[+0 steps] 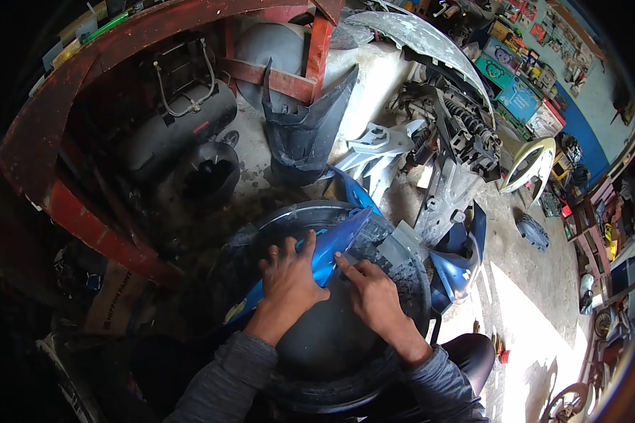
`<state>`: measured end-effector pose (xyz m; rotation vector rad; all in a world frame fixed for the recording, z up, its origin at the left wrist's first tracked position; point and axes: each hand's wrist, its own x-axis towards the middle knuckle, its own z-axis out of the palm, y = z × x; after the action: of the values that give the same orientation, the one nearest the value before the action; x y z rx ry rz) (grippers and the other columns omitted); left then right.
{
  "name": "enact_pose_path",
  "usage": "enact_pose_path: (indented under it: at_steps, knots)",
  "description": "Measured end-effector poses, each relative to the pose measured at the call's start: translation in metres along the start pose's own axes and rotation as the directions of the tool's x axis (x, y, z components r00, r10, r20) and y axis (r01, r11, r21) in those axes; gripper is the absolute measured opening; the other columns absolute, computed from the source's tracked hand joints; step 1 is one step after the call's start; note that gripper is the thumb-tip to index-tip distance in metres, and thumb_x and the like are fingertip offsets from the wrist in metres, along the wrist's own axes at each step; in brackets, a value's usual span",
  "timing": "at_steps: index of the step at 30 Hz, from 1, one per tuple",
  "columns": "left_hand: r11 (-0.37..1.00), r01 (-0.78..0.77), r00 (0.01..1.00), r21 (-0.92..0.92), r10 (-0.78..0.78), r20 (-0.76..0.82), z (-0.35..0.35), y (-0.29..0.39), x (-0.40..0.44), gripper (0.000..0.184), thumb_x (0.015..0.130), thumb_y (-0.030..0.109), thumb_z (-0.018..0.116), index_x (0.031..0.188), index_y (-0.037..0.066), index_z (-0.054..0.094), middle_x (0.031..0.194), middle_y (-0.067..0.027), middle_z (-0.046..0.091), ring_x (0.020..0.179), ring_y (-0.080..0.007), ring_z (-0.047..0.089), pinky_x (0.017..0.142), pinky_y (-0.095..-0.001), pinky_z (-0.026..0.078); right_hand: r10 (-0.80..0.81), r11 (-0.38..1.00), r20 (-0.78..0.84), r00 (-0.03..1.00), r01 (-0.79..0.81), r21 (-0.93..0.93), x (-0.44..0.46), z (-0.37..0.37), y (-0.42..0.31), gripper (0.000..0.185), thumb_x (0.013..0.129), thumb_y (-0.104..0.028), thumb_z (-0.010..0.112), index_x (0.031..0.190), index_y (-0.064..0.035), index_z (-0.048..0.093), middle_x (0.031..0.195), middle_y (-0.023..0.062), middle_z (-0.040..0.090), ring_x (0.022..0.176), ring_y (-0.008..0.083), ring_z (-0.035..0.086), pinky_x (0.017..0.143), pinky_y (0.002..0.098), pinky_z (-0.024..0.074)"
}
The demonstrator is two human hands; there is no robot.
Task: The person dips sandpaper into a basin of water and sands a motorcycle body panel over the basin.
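A blue motorcycle body panel (pixel 336 240), long and pointed at its far end, lies slanted over a round black tub (pixel 317 395). My left hand (pixel 291 278) holds the panel, its fingers spread over the blue surface and its thumb towards the tub's middle. My right hand (pixel 374 292) is at the panel's right edge, the index fingertip touching it. Its other fingers are curled in, and whatever they may hold is hidden. A grey sheet (pixel 401 243) rests at the tub's right rim, beside dark wet patches.
Another blue panel (pixel 458 268) is on the floor to the right. Beyond the tub stand a black plastic fender-like piece (pixel 307 134), silver panels (pixel 381 151) and a stripped motorcycle frame (pixel 466 134). A black compressor tank (pixel 183 127) sits under a red bench (pixel 95 225).
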<state>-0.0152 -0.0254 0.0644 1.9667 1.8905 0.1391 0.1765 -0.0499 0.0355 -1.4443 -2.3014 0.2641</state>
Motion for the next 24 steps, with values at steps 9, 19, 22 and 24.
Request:
enact_pose_path:
  at_steps: [9,19,22,24]
  knots:
    - [1.0,0.003,1.0,0.004,-0.003,-0.006,0.002,0.0,0.0,0.118,0.063,0.037,0.094,0.164,0.019,0.035,0.149,-0.0168,0.049,0.141,-0.0478,0.045,0.108,-0.0626,0.044,0.016,0.984,-0.047,0.999,-0.007,0.177,-0.004,-0.018,-0.013,0.051,0.089,0.0,0.072,0.138,-0.01,0.066,0.101,0.0148,0.066,0.086,0.0363,0.068,0.08,0.046,0.0568]
    - [1.0,-0.001,1.0,-0.007,0.001,-0.002,0.002,0.0,0.001,0.119,0.063,0.037,0.094,0.164,0.019,0.034,0.15,-0.0171,0.048,0.142,-0.0481,0.044,0.108,-0.063,0.043,0.123,0.934,-0.289,0.949,-0.013,0.357,0.014,0.028,-0.007,0.029,0.093,0.001,0.071,0.122,-0.0017,0.075,0.114,0.0164,0.063,0.094,0.0301,0.07,0.075,0.036,0.0585]
    - [1.0,0.005,1.0,-0.013,-0.005,0.003,0.002,-0.001,0.002,0.119,0.063,0.038,0.094,0.164,0.019,0.034,0.15,-0.017,0.048,0.142,-0.0481,0.044,0.108,-0.063,0.043,0.092,0.938,-0.286,0.954,0.013,0.345,0.011,0.025,-0.007,0.032,0.094,0.003,0.069,0.126,-0.002,0.074,0.113,0.0157,0.061,0.091,0.0285,0.069,0.072,0.0354,0.0573]
    - [1.0,0.001,1.0,-0.016,-0.001,0.006,0.001,0.0,0.003,0.12,0.063,0.038,0.094,0.164,0.019,0.033,0.15,-0.0169,0.048,0.141,-0.048,0.044,0.108,-0.063,0.043,0.126,0.928,-0.263,0.957,-0.02,0.373,0.006,0.026,-0.009,0.032,0.095,0.003,0.069,0.126,-0.002,0.074,0.111,0.0158,0.061,0.09,0.0283,0.068,0.072,0.0362,0.0571]
